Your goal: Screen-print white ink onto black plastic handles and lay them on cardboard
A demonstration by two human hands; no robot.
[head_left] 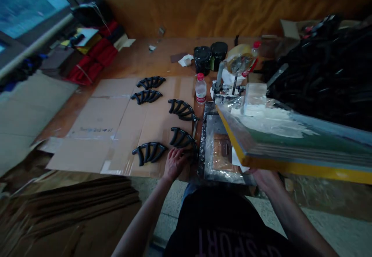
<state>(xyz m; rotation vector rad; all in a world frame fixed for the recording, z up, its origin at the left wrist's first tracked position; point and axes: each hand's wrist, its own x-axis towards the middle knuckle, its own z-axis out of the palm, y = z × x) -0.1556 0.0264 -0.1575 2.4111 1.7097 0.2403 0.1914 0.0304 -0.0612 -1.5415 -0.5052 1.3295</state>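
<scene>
My left hand (175,162) is at the near end of a fan-shaped set of black curved pieces (181,135) on the cardboard, its fingers bent onto them. Another such black set (148,151) lies just left of it. My right hand (264,178) is at the lower edge of a yellow-edged printing screen (255,163), its fingers mostly hidden beneath. White paste (270,119) is spread on the raised, tilted screen. Under the screen, a plate (209,133) carries a brown patch (222,150) beneath clear film. A white scrap (238,159) shows beside the patch.
Flattened cardboard (95,113) covers the table's left part and bears more black sets (151,82). A red-capped bottle (200,88), black tubs (202,59) and a tape roll (240,57) stand behind. A dark heap (325,71) fills the right. Red bundles (93,61) lie back left.
</scene>
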